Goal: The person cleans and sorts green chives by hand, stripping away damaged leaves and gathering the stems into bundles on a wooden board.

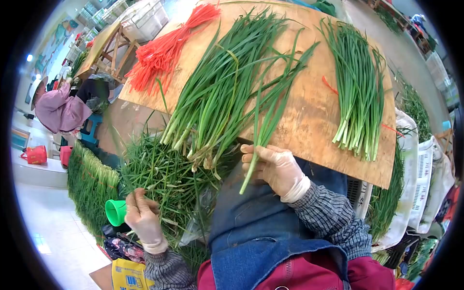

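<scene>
My right hand, in a thin pale glove, pinches a few stalks of Chinese chives near their white-green ends. Their leaves reach up over the wooden board. Left of it, a loose heap of Chinese chives lies with its root ends over the board's near edge. My left hand, also gloved, is low at the left beside a pile of chive scraps. Its fingers are pressed together; a blurred green blade shows near the tips, and whether they grip it is unclear. A neater chive bundle lies at the right.
Red ties lie in a bunch on the wooden board. A green cup-like container and stacked chive bundles stand at the left. White crates line the right. A person in a pink top sits at the far left.
</scene>
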A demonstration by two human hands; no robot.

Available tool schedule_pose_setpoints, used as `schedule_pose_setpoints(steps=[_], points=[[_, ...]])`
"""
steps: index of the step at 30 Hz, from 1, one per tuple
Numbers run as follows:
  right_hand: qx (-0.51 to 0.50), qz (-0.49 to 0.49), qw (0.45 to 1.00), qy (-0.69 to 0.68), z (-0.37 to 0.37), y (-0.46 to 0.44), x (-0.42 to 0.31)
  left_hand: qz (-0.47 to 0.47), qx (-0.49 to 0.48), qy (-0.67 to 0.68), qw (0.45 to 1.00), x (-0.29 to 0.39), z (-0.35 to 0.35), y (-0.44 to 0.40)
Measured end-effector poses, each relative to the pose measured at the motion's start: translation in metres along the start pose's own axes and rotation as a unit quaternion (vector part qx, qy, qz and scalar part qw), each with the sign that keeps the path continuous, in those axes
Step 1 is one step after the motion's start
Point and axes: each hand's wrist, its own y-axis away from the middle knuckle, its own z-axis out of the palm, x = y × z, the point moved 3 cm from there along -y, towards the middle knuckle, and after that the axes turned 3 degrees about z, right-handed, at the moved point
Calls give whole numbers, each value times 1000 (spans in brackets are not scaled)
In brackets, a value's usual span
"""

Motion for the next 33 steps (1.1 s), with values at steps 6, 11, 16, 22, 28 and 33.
schedule_pose_setpoints(steps=[6,11,16,22,28,33], points=[[-2,-8,1000,20,0,9,-6,261,-103,-76,957,44,32,20],[-30,-9,998,-61,-6,13,-7,461,-81,-127,875,95,93,24],[-76,12,990,-120,-4,18,-15,454,-113,-358,808,81,156,4],[61,-44,997,31,10,17,-28,53,-338,122,932,73,139,-17],[96,-54,992,61,26,1,-15,-115,-466,216,850,95,128,1],[91,-49,994,33,11,2,-16,-164,-470,304,813,89,131,3]])
